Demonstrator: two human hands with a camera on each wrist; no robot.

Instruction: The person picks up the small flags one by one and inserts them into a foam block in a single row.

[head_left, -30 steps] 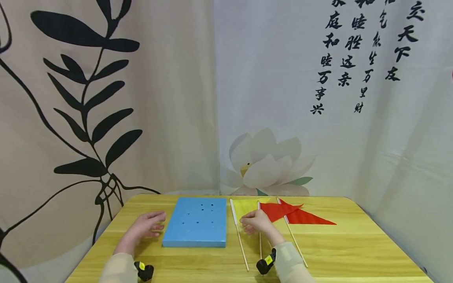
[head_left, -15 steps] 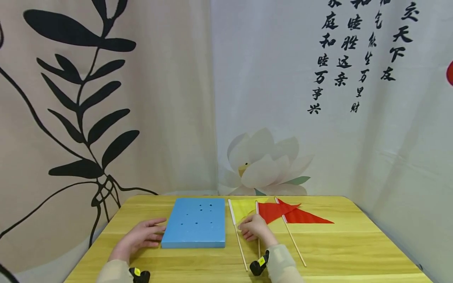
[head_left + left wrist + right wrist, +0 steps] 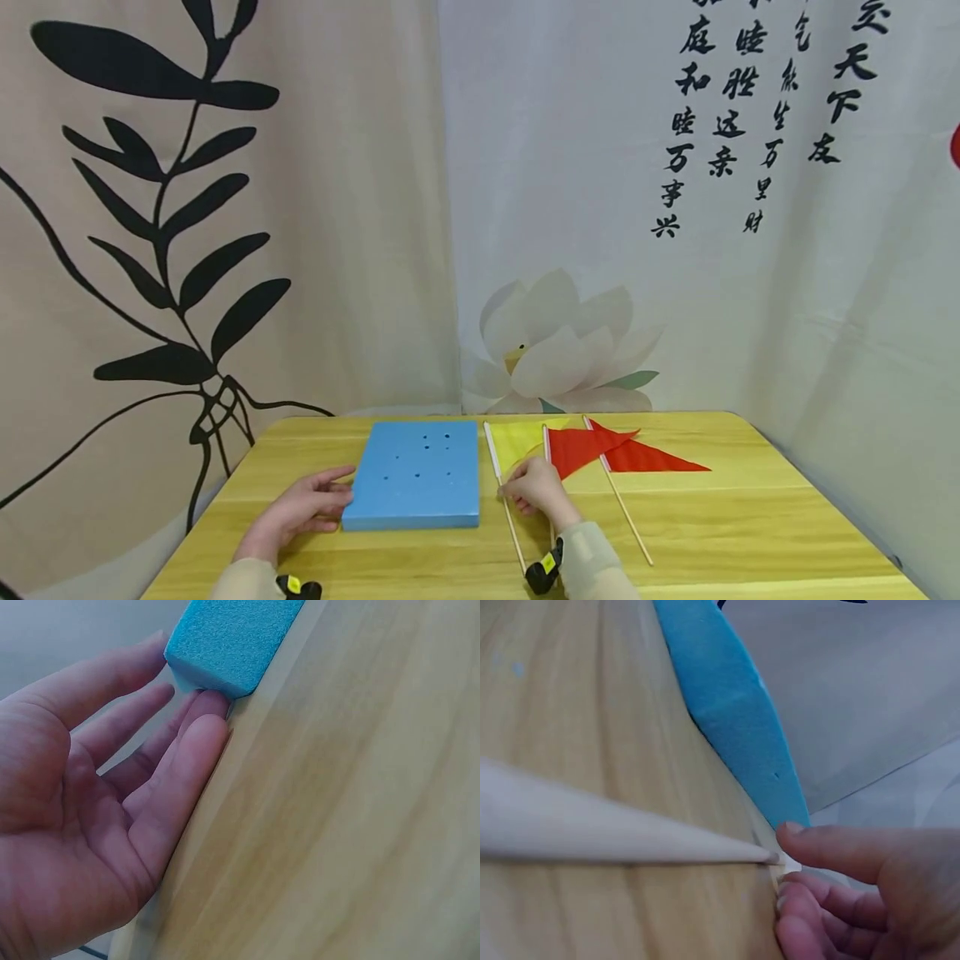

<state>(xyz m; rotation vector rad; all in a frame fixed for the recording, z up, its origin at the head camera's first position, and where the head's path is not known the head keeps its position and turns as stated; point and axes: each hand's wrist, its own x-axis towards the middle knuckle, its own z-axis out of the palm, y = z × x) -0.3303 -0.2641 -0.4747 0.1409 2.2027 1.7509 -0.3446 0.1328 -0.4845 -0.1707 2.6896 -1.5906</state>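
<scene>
A blue foam block (image 3: 412, 492) with several small holes lies flat on the table. At its left edge is my left hand (image 3: 294, 507), fingers loosely extended; in the left wrist view the fingertips (image 3: 214, 703) touch or nearly touch a corner of the block (image 3: 232, 645). A yellow flag (image 3: 517, 442) lies right of the block. My right hand (image 3: 538, 487) is at its wooden stick (image 3: 630, 829), thumb (image 3: 832, 846) and curled fingers on either side, just below the white sleeve. Under the right hand lies part of a red flag (image 3: 577, 450), its stick partly hidden.
Another red flag (image 3: 652, 458) lies further right, its stick (image 3: 628, 518) slanting toward the front. The red flags overlap at their cloth. The wooden table (image 3: 750, 517) ends before a printed curtain (image 3: 360, 250). Each wrist carries a small black camera (image 3: 543, 571).
My left hand has come right to the block's edge. My right hand has shifted slightly left and down onto the yellow flag's stick. The flags and block have stayed in place.
</scene>
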